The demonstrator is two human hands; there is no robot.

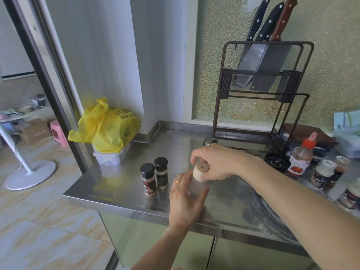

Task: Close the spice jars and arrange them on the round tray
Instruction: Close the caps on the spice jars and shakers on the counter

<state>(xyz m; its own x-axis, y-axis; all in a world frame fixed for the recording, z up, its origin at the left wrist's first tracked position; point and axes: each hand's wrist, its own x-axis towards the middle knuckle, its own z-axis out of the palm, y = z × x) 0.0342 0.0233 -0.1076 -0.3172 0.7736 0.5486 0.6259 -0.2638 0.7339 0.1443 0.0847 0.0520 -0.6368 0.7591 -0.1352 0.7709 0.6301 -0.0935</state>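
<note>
My left hand (185,201) grips the body of a clear spice jar (195,187) standing on the steel counter. Its beige lid (200,172) sits on top, and my right hand (218,162) holds that lid from above. To the left stand two black-capped spice jars (149,180) (161,173), close together and upright. More spice jars (323,173) (350,195) stand at the right. A round steel tray (272,215) lies under my right forearm, mostly hidden.
A knife rack (261,86) with three knives stands at the back. A red-capped sauce bottle (302,154) is at the right. A yellow bag (105,127) rests on a plastic box at the back left. The counter's front edge (116,206) drops to the floor.
</note>
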